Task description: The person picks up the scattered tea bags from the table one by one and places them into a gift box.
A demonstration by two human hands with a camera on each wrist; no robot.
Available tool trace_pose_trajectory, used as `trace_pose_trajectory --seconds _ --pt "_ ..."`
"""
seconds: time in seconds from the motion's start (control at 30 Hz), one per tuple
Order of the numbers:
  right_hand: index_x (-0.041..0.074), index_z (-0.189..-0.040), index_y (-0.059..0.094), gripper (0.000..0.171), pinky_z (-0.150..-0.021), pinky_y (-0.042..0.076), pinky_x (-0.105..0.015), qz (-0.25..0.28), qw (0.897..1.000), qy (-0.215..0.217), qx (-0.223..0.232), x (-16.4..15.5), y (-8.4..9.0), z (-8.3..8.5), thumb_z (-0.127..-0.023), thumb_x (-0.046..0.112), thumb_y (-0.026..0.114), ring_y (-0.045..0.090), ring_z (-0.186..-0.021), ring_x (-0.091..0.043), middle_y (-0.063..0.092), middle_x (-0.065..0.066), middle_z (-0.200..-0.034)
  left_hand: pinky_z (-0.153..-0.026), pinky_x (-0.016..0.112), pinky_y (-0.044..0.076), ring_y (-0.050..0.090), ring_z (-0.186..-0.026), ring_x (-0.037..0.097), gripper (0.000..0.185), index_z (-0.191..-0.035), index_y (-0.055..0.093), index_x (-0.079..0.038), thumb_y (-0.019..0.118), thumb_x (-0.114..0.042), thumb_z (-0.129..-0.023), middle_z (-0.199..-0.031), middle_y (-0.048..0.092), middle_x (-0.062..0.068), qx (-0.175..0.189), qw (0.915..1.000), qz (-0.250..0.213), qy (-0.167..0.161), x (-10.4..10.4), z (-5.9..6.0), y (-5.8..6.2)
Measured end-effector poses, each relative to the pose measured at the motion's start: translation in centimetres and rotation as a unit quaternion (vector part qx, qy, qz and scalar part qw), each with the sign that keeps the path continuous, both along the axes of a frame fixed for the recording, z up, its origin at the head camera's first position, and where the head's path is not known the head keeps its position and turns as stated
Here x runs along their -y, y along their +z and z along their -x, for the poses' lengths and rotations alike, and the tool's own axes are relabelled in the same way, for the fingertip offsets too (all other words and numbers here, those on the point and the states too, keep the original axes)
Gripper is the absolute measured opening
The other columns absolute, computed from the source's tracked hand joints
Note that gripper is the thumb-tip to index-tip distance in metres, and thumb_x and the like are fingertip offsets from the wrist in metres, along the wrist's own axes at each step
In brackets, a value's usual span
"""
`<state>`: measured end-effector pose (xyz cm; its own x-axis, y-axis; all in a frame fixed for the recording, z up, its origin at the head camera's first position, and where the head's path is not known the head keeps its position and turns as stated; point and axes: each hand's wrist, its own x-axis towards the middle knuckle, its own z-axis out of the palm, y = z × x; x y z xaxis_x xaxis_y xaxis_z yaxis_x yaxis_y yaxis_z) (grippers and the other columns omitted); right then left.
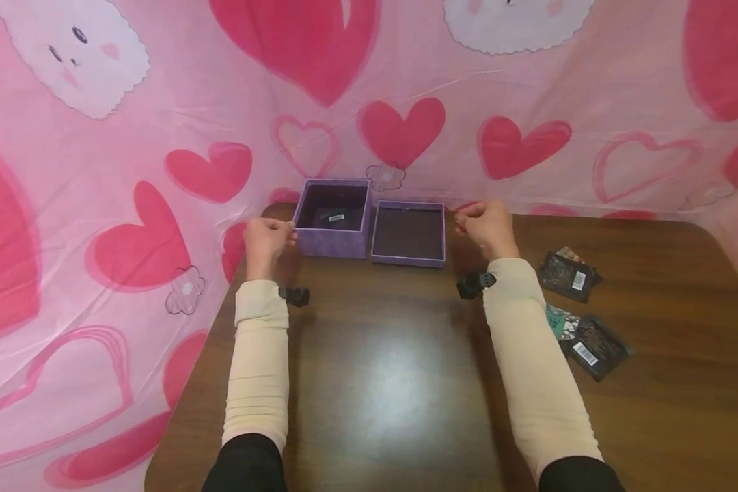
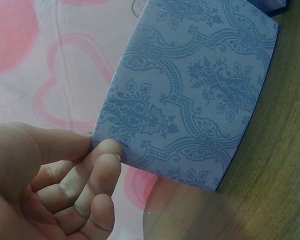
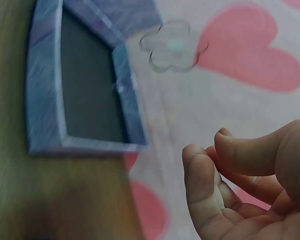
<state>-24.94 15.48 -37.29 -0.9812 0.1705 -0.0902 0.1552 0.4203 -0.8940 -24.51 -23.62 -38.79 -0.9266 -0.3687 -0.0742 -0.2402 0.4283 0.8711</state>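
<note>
A: What sits furthest left?

B: The left hand [image 1: 266, 240], fingers loosely curled and gripping nothing. In the left wrist view its fingertips [image 2: 108, 149] touch the lower corner of the open purple cardboard box with a damask pattern [image 1: 333, 219]. The head view shows that box just right of those fingers, upright on the dark brown wooden table [image 1: 400, 383], with a small dark item bearing a white label [image 1: 335, 217] lying inside.

A: And right of the box?

B: The shallow purple box lid [image 1: 408, 234], lying upside down with its dark inside facing up, just beside the box. It lies between the two hands.

A: The right hand?

B: The right hand [image 1: 487, 225] is just right of the lid, apart from it. Its fingers are curled, thumb and forefinger tips [image 3: 200, 157] close together, nothing between them.

A: Anything further right?

B: Dark flat packets with white barcode labels [image 1: 577, 311], well apart from those fingers, beside the forearm.
</note>
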Motion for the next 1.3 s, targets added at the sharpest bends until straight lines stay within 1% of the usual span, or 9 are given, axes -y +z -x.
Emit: trace_pose_trajectory --seconds 0.27,0.37,0.47,0.57,0.7,0.8,0.93,1.07,1.3 --pt "-0.011 -0.106 0.071 0.022 -0.069 0.061 -0.032 0.014 0.999 -0.005 0.030 -2.5 -1.7 -0.6 -0.094 0.008 0.071 0.069 -0.067 -0.013 0.071 -0.011 -0.085 -0.048 0.022 0.047 0.071 -0.063 0.014 0.023 -0.101 0.077 0.004 0.073 -0.017 -0.094 -0.076 0.074 0.009 0.005 1.0000 -0.001 0.003 0.8 -0.1 0.0" --pt "-0.011 -0.107 0.071 0.023 -0.071 0.061 -0.033 -0.005 0.999 0.000 0.048 -3.7 -2.3 -0.8 -0.094 0.008 0.070 0.069 -0.067 -0.013 0.071 -0.010 -0.086 -0.047 0.022 0.046 0.071 -0.061 0.013 0.022 -0.100 0.077 0.004 0.073 -0.017 -0.093 -0.075 0.074 0.007 0.002 1.0000 -0.002 0.006 0.7 0.0 -0.2" --pt "-0.012 -0.111 0.069 0.025 -0.075 0.061 -0.035 -0.007 0.998 0.009 0.068 -4.8 -2.8 -1.2 -0.095 0.007 0.068 0.070 -0.073 -0.016 0.071 -0.015 -0.094 -0.048 0.022 0.047 0.072 -0.063 0.015 0.022 -0.101 0.077 0.004 0.073 -0.016 -0.094 -0.076 0.074 0.008 0.001 0.9999 -0.011 0.006 0.6 0.0 -0.2" --pt "-0.011 -0.113 0.068 0.026 -0.074 0.060 -0.032 -0.023 0.996 0.025 0.079 -5.6 -3.2 -1.7 -0.095 0.007 0.068 0.069 -0.078 -0.018 0.069 -0.019 -0.101 -0.049 0.020 0.049 0.073 -0.067 0.019 0.022 -0.102 0.076 0.005 0.072 -0.014 -0.094 -0.078 0.074 0.011 -0.001 0.9998 -0.021 0.005 0.7 0.0 -0.1" --pt "-0.009 -0.114 0.069 0.027 -0.074 0.054 -0.031 -0.070 0.991 0.057 0.097 -6.7 -3.8 -2.1 -0.094 0.010 0.068 0.063 -0.084 -0.023 0.068 -0.020 -0.101 -0.051 0.019 0.051 0.072 -0.065 0.016 0.022 -0.103 0.076 0.006 0.072 -0.014 -0.094 -0.081 0.074 0.012 0.000 0.9995 -0.031 0.004 0.8 -0.1 -0.1" --pt "-0.007 -0.115 0.069 0.029 -0.081 0.049 -0.040 -0.107 0.985 0.076 0.115 -7.6 -4.2 -2.4 -0.095 0.013 0.067 0.057 -0.094 -0.029 0.067 -0.022 -0.109 -0.050 0.019 0.050 0.070 -0.060 0.012 0.023 -0.103 0.076 0.006 0.072 -0.015 -0.094 -0.080 0.074 0.011 0.000 0.9995 -0.030 0.004 0.8 -0.1 -0.2" --pt "-0.004 -0.118 0.069 0.031 -0.095 0.045 -0.056 -0.135 0.978 0.091 0.132 -8.5 -4.5 -2.6 -0.097 0.019 0.066 0.053 -0.108 -0.038 0.062 -0.025 -0.123 -0.049 0.019 0.049 0.071 -0.061 0.013 0.023 -0.102 0.076 0.006 0.073 -0.015 -0.094 -0.076 0.074 0.008 -0.004 0.9995 -0.029 0.008 0.8 -0.1 -0.2" --pt "-0.003 -0.121 0.068 0.031 -0.101 0.040 -0.062 -0.135 0.976 0.095 0.140 -8.8 -4.7 -2.6 -0.098 0.017 0.065 0.052 -0.115 -0.042 0.059 -0.027 -0.128 -0.047 0.020 0.048 0.071 -0.061 0.014 0.022 -0.101 0.076 0.006 0.073 -0.015 -0.093 -0.073 0.073 0.006 -0.005 0.9994 -0.032 0.010 0.8 -0.1 -0.1" --pt "-0.002 -0.119 0.069 0.027 -0.100 0.039 -0.060 -0.158 0.976 0.090 0.122 -9.1 -5.5 -2.5 -0.097 0.013 0.067 0.051 -0.113 -0.042 0.061 -0.028 -0.126 -0.055 0.024 0.055 0.073 -0.069 0.021 0.024 -0.103 0.076 0.006 0.074 -0.016 -0.093 -0.075 0.073 0.008 -0.001 0.9992 -0.037 0.013 0.7 -0.3 -0.1"
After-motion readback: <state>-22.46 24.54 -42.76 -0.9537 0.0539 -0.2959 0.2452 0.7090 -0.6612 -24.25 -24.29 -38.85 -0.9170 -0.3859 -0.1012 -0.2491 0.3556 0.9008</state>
